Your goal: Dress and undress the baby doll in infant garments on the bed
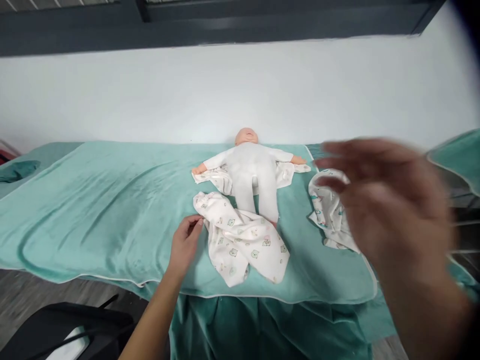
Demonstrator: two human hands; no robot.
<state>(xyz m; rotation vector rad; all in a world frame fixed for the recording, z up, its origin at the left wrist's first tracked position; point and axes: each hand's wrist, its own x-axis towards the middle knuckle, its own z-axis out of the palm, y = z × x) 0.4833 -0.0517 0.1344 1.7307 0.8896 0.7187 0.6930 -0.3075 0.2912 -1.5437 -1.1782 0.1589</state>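
Head view shows the left hand [186,241] pinching the waistband of the printed trousers [245,245], spread just right of it with the doll [250,170] beyond, while the blurred right hand [378,200] hovers wide and empty before a second garment [325,212].

The trousers [243,240] lie on the towel [93,200], just right of the left hand [185,245] and touching its fingertips. Beyond them lies the doll [249,170], on an opened garment [221,179]. A second garment [330,210] lies partly behind the raised right hand [378,200].
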